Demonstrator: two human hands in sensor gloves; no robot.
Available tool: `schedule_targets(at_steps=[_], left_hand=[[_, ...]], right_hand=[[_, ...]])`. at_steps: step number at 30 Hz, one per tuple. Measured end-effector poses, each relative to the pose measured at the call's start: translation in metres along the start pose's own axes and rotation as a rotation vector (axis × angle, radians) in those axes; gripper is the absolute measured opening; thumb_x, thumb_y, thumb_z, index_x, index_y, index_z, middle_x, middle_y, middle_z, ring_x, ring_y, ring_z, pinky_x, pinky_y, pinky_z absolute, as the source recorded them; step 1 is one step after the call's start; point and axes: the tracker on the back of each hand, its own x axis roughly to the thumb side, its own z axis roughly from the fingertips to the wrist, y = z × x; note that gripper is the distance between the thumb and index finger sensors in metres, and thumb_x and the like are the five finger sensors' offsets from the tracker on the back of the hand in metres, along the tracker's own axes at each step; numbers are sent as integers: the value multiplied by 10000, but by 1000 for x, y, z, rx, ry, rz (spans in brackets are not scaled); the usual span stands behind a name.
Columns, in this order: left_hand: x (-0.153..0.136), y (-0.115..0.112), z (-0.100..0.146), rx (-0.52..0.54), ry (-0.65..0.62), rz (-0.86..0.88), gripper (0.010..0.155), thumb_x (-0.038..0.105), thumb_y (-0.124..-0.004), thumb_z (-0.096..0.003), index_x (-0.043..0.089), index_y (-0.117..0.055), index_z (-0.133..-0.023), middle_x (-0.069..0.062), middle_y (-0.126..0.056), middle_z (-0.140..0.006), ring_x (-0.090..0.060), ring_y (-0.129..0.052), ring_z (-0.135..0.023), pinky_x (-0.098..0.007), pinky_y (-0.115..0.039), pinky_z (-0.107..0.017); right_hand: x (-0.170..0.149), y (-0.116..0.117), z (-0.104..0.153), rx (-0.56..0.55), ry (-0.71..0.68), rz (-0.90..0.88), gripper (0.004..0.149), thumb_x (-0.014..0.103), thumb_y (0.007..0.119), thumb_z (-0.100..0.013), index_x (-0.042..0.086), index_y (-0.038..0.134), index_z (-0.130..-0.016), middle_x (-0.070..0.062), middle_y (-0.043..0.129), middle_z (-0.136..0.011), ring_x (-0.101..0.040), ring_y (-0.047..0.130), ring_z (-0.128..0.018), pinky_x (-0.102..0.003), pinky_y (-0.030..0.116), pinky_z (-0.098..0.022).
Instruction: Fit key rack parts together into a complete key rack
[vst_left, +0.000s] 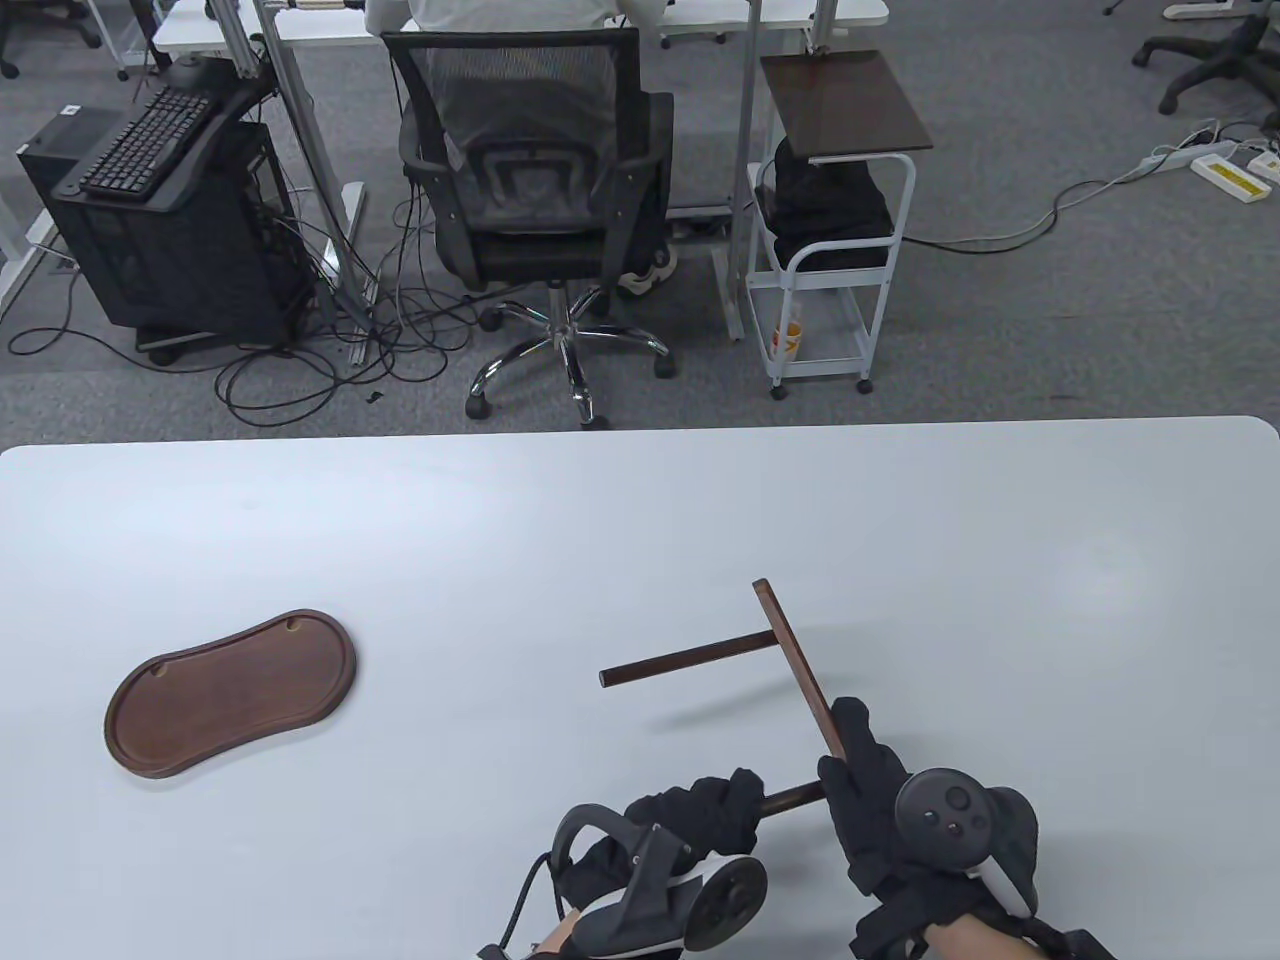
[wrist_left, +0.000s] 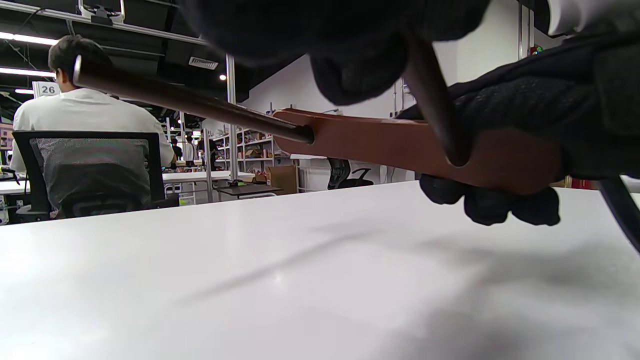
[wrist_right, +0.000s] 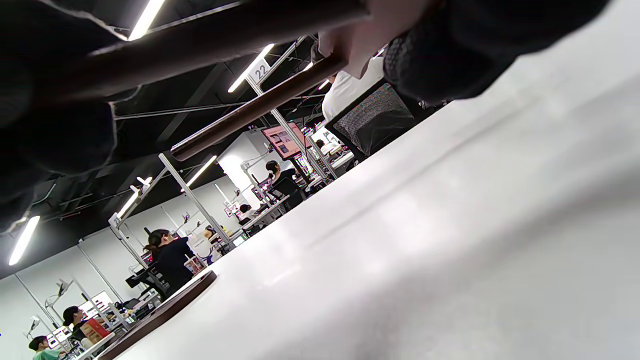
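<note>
A dark wooden crossbar (vst_left: 795, 663) is held above the table by my right hand (vst_left: 868, 775), which grips its near end. One round rod (vst_left: 685, 660) sticks out of the bar to the left, seated in a hole; it also shows in the left wrist view (wrist_left: 190, 104). My left hand (vst_left: 705, 805) grips a second rod (vst_left: 792, 797) whose tip meets the bar near my right hand, seen in the left wrist view (wrist_left: 437, 115). The bar shows there as reddish wood (wrist_left: 400, 145). The oval wooden base tray (vst_left: 232, 692) lies flat at the left, apart from both hands.
The white table (vst_left: 640, 520) has its far edge beyond the parts. The base tray's rim shows in the right wrist view (wrist_right: 165, 307). An office chair (vst_left: 535, 190) with a seated person and a white cart (vst_left: 835, 230) stand beyond the table.
</note>
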Motion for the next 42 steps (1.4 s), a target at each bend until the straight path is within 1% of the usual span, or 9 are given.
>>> schedule_targets(at_steps=[6,8,12,15,21,29,33,37,42], left_hand=[[-6,-1,1,39,37,43,495,400,-696,-546,220,-679,-1007,-7,-903,-862,-41,-963,-512,-262,-922,-375],[-9,-2,2,48,47,68,495,401,-694,-554,227,-659,-1016,-7,-872,-915,-51,-969,-581,-280,-923,-421],[-15,0,4,89,74,123,497,422,-698,-547,256,-661,-1014,-16,-858,-963,-119,-983,-713,-324,-914,-491],[-18,1,5,102,69,149,511,450,-662,-557,266,-632,-1033,-23,-803,-1024,-164,-939,-809,-366,-874,-560],[-20,4,8,130,42,189,553,476,-623,-565,288,-542,-1079,-51,-620,-1160,-251,-774,-1005,-506,-741,-699],[-33,12,13,150,50,269,575,484,-611,-566,289,-503,-1096,-50,-561,-1191,-272,-706,-1059,-551,-692,-732],[-53,20,22,191,89,305,570,490,-599,-568,291,-507,-1095,-49,-564,-1191,-273,-704,-1061,-553,-691,-732],[-86,25,34,211,162,346,563,499,-587,-571,297,-515,-1092,-44,-573,-1189,-268,-710,-1059,-549,-692,-733],[-137,24,53,178,291,256,562,506,-578,-573,297,-522,-1092,-43,-582,-1187,-271,-714,-1058,-551,-692,-733]], right_hand=[[2,-1,-2,-14,-15,-18,639,370,490,-628,13,351,-1140,-317,733,-891,-415,882,-470,-405,826,-224],[2,-2,-3,-13,-16,-21,643,379,495,-628,14,358,-1140,-317,728,-895,-414,879,-474,-401,827,-226],[1,-1,-4,6,7,-104,644,378,511,-626,21,359,-1140,-321,710,-908,-423,868,-493,-407,826,-237],[1,-2,-5,4,16,-112,642,375,515,-626,20,363,-1139,-322,710,-909,-422,870,-493,-406,828,-235],[-3,-5,-7,9,69,-196,637,373,524,-626,25,377,-1139,-321,713,-910,-423,873,-493,-404,833,-232],[-12,-9,-7,12,124,-273,635,371,529,-624,25,389,-1136,-318,718,-909,-424,875,-489,-405,834,-228],[-16,-14,-6,-3,141,-287,634,370,532,-623,28,389,-1137,-320,715,-912,-428,871,-493,-411,830,-231],[-19,-19,-6,-21,152,-293,634,368,533,-622,29,390,-1137,-322,714,-913,-433,868,-495,-416,827,-234],[-22,-22,-6,-32,160,-294,634,369,534,-622,29,390,-1137,-320,714,-914,-433,868,-496,-416,827,-234]])
